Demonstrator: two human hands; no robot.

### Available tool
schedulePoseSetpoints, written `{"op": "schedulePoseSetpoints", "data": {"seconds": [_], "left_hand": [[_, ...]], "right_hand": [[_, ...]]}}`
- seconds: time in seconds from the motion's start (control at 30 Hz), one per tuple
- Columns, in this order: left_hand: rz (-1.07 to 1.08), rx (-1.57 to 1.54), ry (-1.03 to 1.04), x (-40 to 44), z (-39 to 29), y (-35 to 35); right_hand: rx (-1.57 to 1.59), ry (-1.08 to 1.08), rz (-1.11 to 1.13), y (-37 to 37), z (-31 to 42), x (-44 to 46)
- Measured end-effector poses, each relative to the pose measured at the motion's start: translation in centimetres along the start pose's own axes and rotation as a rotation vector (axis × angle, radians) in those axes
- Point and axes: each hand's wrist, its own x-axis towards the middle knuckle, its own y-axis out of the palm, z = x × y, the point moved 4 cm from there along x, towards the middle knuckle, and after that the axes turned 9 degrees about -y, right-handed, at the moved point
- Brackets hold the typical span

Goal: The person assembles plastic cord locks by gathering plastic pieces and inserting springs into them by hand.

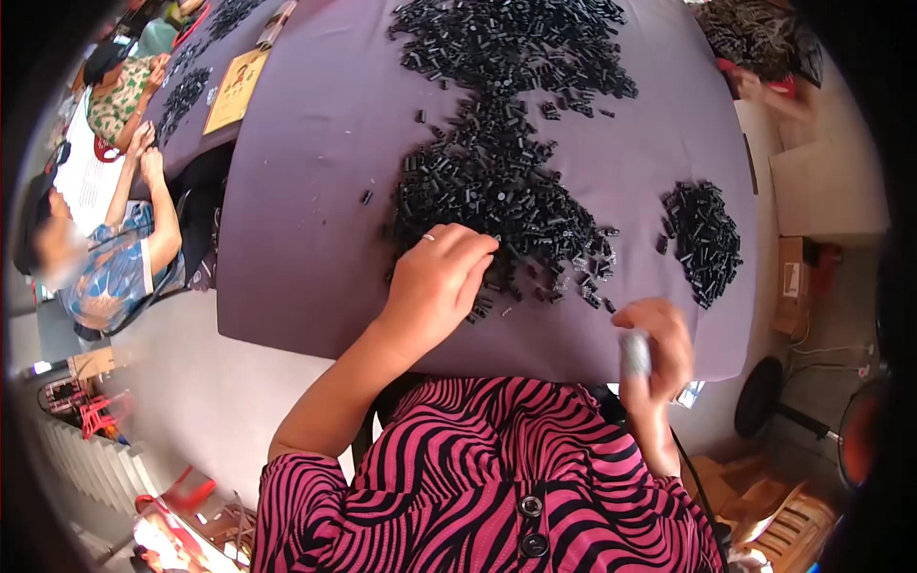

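Note:
A big heap of small black plastic pieces [497, 181], short and tube-like, spreads over the purple-grey cloth of the table [306, 239]. My left hand [435, 286], with a ring on one finger, lies at the near edge of this heap. Its fingers are bent together, and their tips are at the pieces; what they pinch, if anything, is too small to name. Close to the table's front edge, my right hand [664, 344] is curled closed, slightly blurred, with a grey wrapping [634, 353] on one digit. Anything inside its fingers is hidden. Loose pieces [597, 272] lie between the hands.
A smaller pile of black pieces [704, 244] lies at the table's right. Two people [119, 239] work at the left beside another table, where a yellow booklet [236, 91] lies. Another person's arm [778, 98] shows at upper right. A cardboard box [791, 282] stands at right.

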Motion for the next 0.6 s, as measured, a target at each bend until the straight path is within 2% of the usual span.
{"op": "schedulePoseSetpoints", "data": {"seconds": [0.1, 0.2, 0.37, 0.5, 0.6], "left_hand": [[0.064, 0.092, 0.112, 0.2, -0.8, 1.2], [0.172, 0.28, 0.155, 0.3, -0.8, 2.0], [0.309, 0.368, 0.122, 0.5, -1.1, 1.6], [0.315, 0.397, 0.123, 0.0, -0.7, 1.7], [0.302, 0.372, 0.094, -0.2, -0.5, 1.7]], "right_hand": [[0.018, 0.348, 0.205, 1.4, -2.3, -3.2], [-0.018, 0.362, 0.239, 2.3, -3.2, -4.3], [-0.121, 0.2, 0.234, 4.3, -4.1, -2.4], [-0.23, 0.062, 0.337, 5.8, -3.8, -0.6], [-0.192, 0.105, 0.377, 5.7, -3.8, -1.1]]}}
